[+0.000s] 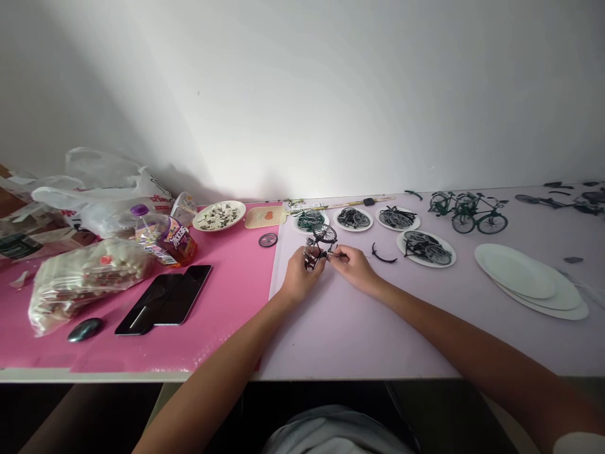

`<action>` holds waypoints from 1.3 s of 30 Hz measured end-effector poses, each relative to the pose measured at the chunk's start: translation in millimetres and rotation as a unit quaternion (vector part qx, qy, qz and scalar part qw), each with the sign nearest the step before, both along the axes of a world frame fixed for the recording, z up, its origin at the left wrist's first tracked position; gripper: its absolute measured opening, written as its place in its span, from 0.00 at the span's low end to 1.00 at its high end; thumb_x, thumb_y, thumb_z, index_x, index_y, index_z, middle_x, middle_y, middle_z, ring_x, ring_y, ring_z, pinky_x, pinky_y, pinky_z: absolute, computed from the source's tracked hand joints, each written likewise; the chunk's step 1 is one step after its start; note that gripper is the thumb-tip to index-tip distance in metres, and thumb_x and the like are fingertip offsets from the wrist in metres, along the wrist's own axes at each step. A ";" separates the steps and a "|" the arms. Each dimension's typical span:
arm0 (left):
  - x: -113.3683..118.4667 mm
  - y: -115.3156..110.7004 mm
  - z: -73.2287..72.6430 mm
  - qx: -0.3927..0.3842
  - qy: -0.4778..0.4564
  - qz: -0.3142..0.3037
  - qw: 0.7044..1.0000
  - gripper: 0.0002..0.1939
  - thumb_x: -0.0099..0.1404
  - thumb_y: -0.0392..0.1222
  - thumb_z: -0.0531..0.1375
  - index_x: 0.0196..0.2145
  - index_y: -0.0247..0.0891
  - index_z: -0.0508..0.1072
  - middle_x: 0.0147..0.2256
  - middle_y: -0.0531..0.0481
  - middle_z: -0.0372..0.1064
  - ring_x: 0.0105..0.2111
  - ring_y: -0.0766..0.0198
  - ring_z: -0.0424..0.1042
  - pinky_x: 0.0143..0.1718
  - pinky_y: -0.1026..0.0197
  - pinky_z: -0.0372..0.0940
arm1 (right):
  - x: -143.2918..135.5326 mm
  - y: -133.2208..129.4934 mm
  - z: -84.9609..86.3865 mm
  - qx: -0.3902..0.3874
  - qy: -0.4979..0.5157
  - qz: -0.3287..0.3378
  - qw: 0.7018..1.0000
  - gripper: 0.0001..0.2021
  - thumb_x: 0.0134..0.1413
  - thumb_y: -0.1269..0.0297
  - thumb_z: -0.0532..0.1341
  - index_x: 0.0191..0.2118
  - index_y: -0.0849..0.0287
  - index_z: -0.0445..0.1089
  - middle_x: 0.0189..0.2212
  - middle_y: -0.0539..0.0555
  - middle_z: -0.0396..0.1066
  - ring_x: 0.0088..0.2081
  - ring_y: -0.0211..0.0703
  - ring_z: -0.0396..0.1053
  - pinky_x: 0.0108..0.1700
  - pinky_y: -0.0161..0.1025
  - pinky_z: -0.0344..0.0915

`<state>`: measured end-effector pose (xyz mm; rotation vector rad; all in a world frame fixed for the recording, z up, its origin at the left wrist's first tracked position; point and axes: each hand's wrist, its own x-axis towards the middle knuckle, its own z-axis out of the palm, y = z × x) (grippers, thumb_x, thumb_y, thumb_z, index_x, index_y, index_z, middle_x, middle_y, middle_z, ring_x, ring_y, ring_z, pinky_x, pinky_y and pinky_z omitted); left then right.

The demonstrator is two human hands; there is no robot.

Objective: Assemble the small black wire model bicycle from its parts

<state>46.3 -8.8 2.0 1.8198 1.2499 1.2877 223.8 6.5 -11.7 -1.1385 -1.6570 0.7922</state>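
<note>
Left hand (300,275) pinches a small, dark plastic bicycle (311,253); right hand (353,267) pinches a slender, dark piece (337,255) beside it. Light pressure should spare the spoked wheel (325,233).

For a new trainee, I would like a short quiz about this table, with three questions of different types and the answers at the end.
1. True or false: The left hand holds the small bicycle over the lilac part of the table.

2. Choose one: Where does the loose wheel lie?
A. On the pink part of the table
B. On the stacked plates
C. On top of a phone

3. Give the number: How many white plates hold bicycle parts?

Key: 1. True; 2. A; 3. Four
</note>
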 end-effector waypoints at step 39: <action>-1.8 -0.1 4.5 -0.105 -0.051 -0.025 0.993 0.16 0.56 0.40 0.68 0.43 0.35 0.74 0.38 0.47 0.74 0.32 0.66 0.70 0.34 0.63 0.65 | 25.7 5.4 27.2 0.052 -0.044 -0.063 0.996 0.18 0.66 0.51 0.54 0.34 0.57 0.72 0.20 0.47 0.62 0.21 0.38 0.57 0.27 0.35 0.56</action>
